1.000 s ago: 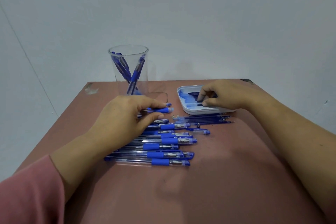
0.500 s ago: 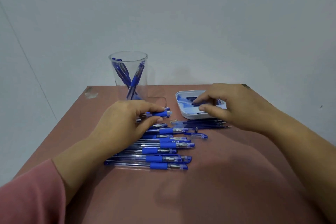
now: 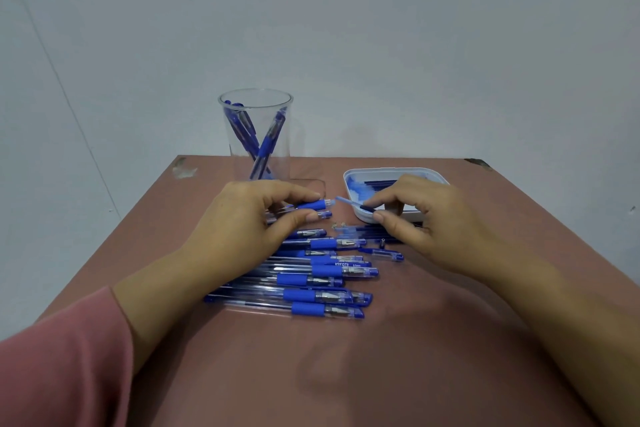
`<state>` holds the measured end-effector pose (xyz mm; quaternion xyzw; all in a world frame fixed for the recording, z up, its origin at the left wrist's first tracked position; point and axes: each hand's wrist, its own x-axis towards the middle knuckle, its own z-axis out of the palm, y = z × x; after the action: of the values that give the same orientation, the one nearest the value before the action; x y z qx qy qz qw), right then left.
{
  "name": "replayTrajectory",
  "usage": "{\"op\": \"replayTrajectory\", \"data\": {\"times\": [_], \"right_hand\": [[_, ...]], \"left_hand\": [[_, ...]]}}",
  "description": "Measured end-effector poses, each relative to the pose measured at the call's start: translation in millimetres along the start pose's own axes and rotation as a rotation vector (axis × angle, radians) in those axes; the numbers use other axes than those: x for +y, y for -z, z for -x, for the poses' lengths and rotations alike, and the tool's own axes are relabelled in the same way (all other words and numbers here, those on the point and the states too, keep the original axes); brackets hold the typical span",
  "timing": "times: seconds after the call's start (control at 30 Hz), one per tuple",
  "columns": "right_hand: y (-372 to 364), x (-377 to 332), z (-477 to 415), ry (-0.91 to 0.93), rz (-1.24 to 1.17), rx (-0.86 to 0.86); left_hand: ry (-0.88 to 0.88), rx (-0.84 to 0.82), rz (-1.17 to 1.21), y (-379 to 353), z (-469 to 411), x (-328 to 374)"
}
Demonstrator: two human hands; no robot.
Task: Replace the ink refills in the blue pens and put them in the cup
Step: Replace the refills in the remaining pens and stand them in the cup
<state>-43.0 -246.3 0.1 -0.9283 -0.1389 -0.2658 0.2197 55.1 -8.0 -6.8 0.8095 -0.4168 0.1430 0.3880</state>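
A head-worn camera looks down on a reddish-brown worktop [image 3: 346, 374] set against a pale wall. The person's left hand [image 3: 242, 222], with a pink sleeve [image 3: 62, 357] at the forearm, reaches in from the lower left; its grip is closed, thumb and forefinger pinching a blue pen [image 3: 311, 205] by its rubber section, the open end pointing right. The right hand [image 3: 429, 218] comes in from the right, its thumb and forefinger pinched shut on a thin ink refill [image 3: 351, 203], whose pale tip angles toward the pen's open end, close to it but not yet inside. Just behind the right hand sits a shallow white tray [image 3: 353, 174] holding more dark refills. In front of the hands lies a loose row of blue pens [image 3: 322, 295] side by side, tips to the right (some capped, some in parts), with a few refills and small pieces beside them. At the back left stands a tall clear cup [image 3: 256, 104] with several blue pens leaning inside it.
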Motion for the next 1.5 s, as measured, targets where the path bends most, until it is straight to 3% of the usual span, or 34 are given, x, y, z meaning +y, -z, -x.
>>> {"op": "replayTrajectory", "data": {"times": [0.6, 0.9, 1.07, 1.23, 1.5], "right_hand": [[-5, 5, 2, 0.029, 0.019, -0.045], [-14, -2, -5, 0.202, 0.089, -0.01], [-2, 4, 0, 0.144, 0.097, 0.073], [-12, -8, -4, 0.166, 0.044, 0.033], [-1, 2, 2, 0.051, 0.013, 0.047]], "left_hand": [[-0.056, -0.025, -0.096, 4, -1, -1], [-0.145, -0.089, -0.124, 2, 3, 10], [-0.132, -0.059, -0.134, 4, 1, 8], [-0.156, -0.06, -0.121, 1, 2, 10], [-0.124, -0.052, -0.106, 4, 1, 7]]}}
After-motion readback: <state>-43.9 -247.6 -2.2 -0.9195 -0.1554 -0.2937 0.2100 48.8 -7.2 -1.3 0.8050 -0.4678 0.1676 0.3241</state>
